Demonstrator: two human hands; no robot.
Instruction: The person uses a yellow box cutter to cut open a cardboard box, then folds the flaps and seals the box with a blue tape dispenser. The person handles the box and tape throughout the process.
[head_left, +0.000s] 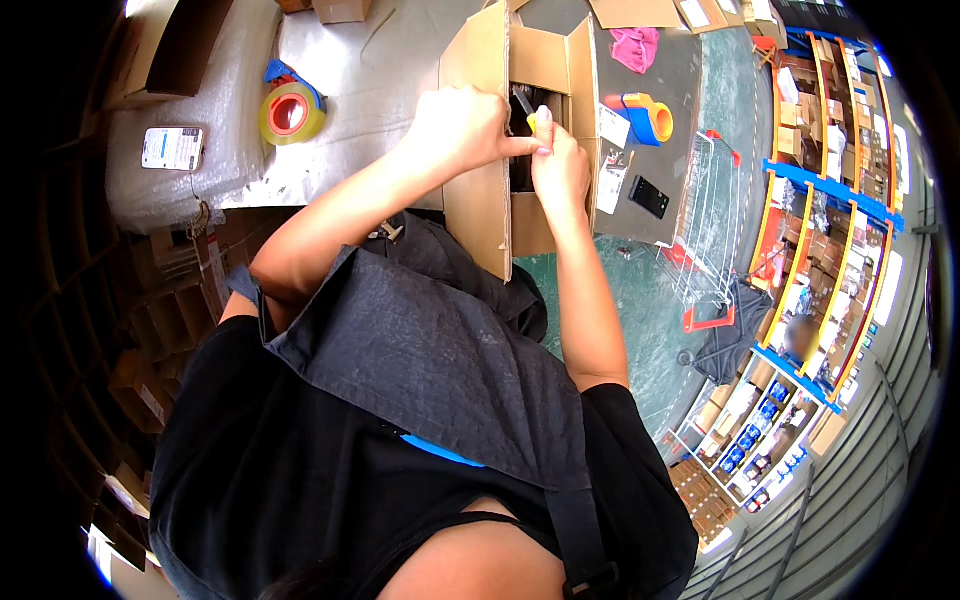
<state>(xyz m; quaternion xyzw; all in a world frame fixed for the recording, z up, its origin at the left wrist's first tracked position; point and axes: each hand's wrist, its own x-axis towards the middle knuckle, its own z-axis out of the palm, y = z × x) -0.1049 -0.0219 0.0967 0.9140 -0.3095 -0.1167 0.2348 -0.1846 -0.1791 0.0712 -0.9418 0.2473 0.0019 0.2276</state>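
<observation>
An open cardboard carton (478, 202) stands before me with its flaps raised. Dark contents, too shadowed to identify, show inside it. In my right hand (561, 169) is a yellow utility knife (532, 121), its blade pointing away from me over the carton's opening. My left hand (469, 127) is curled at the edge of the left flap, the thumb stretched across to touch my right hand near the knife. The left fingertips are hidden, so whether they grip the flap is unclear.
Left on the metal table (360, 82) are a blue tape dispenser (289, 112) and a phone (172, 148) on bubble wrap (232, 150). To the right lie another tape dispenser (646, 120), a black phone (649, 196), papers (611, 180) and a pink cloth (634, 49). Beyond stands a wire cart (709, 217).
</observation>
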